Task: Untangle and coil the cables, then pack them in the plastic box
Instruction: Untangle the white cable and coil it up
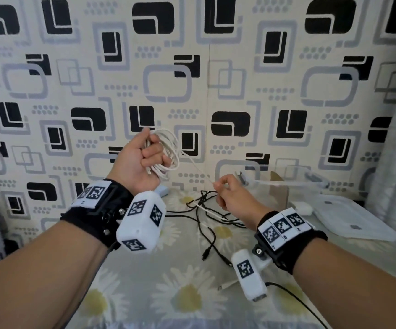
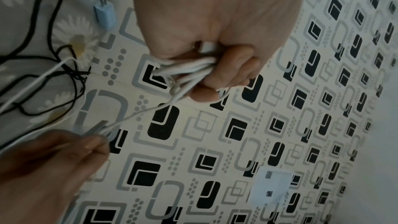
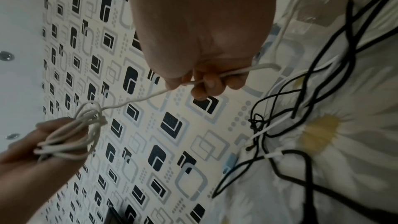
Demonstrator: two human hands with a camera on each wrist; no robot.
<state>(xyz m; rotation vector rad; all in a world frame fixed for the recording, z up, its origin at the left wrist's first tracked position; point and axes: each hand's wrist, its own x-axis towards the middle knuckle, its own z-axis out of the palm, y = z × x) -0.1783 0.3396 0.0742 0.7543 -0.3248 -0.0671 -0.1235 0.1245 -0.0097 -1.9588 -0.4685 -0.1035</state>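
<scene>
A daisy-print bedsheet (image 1: 187, 302) carries tangled black cables (image 1: 206, 224), a blue charger (image 1: 162, 190) and a white lid (image 1: 353, 222).

Head view: from above and behind both forearms, facing forward and slightly down at the patterned wall (image 1: 239, 79) and the far edge of the daisy-print bedcover (image 1: 180, 293).

Left wrist view: close behind the left hand (image 2: 215, 31), facing the wall, bedcover edge at upper left.

Right wrist view: close behind the right hand (image 3: 200, 40), bedcover at right.

Shared by all three: both hands, white cable (image 1: 168, 148), black cables (image 1: 206, 224).
</scene>
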